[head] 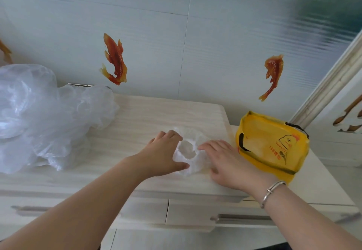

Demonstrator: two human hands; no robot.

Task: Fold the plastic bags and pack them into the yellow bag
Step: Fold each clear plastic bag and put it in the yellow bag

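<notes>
Near the right edge of the cabinet top [148, 112], we work a small white bag [189, 147] that lies crumpled between both hands. The left hand [163, 156] rests on the bag's left side with fingers loosely curved and the thumb stretched under its near edge, apparently pinching the film. The right hand [223, 160] lies flat on the bag's right side, fingers nearly straight, pressing it down. We judge that this two-sided hold keeps the light film from springing open while we flatten it for folding. The yellow bag [271, 144] lies just beside the right hand, on the lower surface past the right edge, mouth toward the bag, so a folded piece needs only a short transfer. The pile [39, 116] of unfolded clear bags sits at the left edge, well apart, which leaves the middle free for folding.
</notes>
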